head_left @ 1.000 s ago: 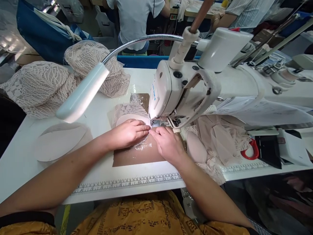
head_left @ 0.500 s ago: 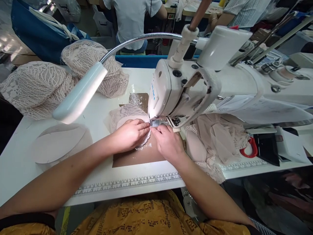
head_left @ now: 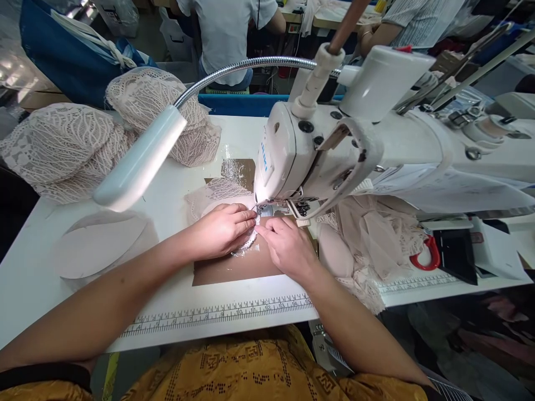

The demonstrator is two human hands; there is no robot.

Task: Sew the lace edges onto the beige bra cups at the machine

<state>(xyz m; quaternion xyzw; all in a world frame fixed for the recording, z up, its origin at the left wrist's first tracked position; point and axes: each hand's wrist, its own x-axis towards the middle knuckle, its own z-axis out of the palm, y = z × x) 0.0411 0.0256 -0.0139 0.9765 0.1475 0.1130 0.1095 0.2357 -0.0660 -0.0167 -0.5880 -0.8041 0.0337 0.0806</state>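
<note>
A pale lace-covered bra cup [head_left: 217,192] lies at the needle of a white sewing machine [head_left: 280,153]. My left hand [head_left: 221,231] is over the cup, fingers pressed together and curved on the fabric, their tips close to the presser foot. My right hand [head_left: 290,245] is closed, with thumb and forefinger pinching the cup's edge just in front of the needle and the other fingers curled. The cup's scalloped rim shows below my left fingers. My hands hide part of the cup, and the stitching point is too small to make out.
A lamp [head_left: 140,159] on a bendable neck hangs at the left. Lace cup stacks [head_left: 62,145] stand behind it; an oval cup piece [head_left: 102,245] lies nearer. To the right are lace garments [head_left: 371,234] and red-handled scissors [head_left: 427,253]. A ruler strip [head_left: 221,314] runs along the front edge.
My right fingertips have shifted slightly left and down along the cup's edge. The cup has turned or slid a little under my left hand, which stays almost in place.
</note>
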